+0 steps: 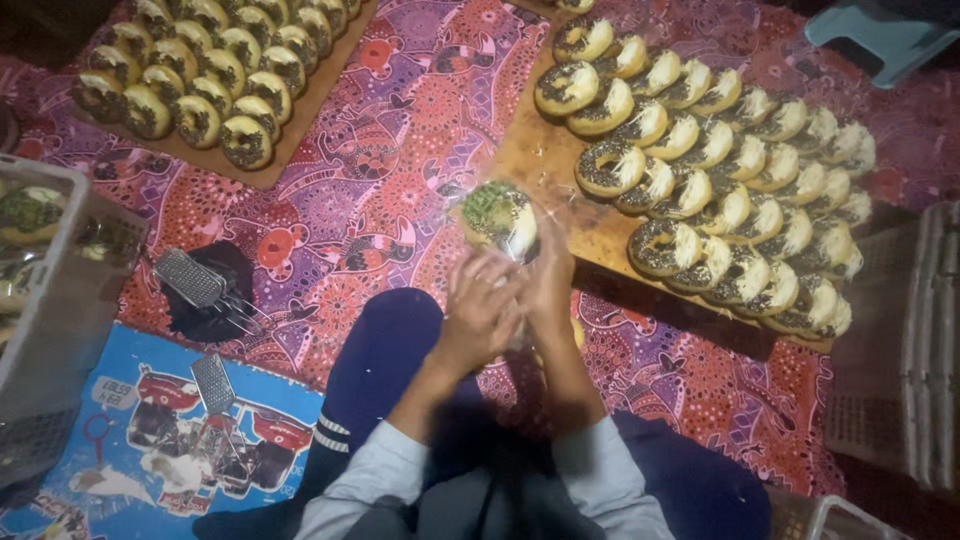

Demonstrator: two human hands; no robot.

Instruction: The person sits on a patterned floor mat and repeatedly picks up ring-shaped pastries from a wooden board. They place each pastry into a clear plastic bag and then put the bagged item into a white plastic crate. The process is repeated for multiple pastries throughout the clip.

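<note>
the doughnut (497, 215) i hold is round, its top covered in dark green sprinkles with a pale cream patch on the side toward the right, and it sits inside a clear plastic wrapper (560, 215) that glints around it. it is up in front of me, above the patterned red and purple mat (400, 150), between the two wooden boards.

my left hand (478, 310) is curled, fingers bent and closed around the gathered plastic just under the doughnut. my right hand (548, 285) is pressed against the left one, fingers reaching upward along the wrapper's side and gripping it too. both hands are blurred, so i cannot tell exactly how each finger lies, but neither is slack; both clasp the wrapped doughnut.

on the right board (545, 160) lie rows of doughnuts with dark and white toppings. the left board (300, 110) farther off carries more rows of dark sprinkled ones. a grey basket (60, 290) stands at my left, with two metal graters (190, 278) on the mat near it. my knees in dark blue trousers (385, 360) are folded beneath my arms.
</note>
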